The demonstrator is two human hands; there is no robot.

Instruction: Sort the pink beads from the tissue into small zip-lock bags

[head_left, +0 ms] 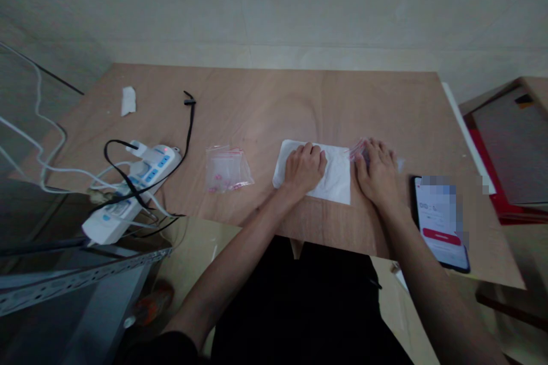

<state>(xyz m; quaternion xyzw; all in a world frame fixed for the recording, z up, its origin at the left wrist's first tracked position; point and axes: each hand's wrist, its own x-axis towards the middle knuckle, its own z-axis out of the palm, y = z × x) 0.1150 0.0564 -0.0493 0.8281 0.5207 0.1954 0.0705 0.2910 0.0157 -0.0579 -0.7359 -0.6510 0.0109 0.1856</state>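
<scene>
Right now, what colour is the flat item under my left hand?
The flat item is white, in the head view.

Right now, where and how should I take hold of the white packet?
I'd pinch the white packet at its near right corner, coming from the near side: it looks thin and flat, the left grip covers its middle, and that corner is uncovered.

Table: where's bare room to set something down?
Most room: the table between the left hand, right hand and the wall. A narrow gap separates the white sheet from the clear bags left of it. Crowded: around the power strip.
</scene>
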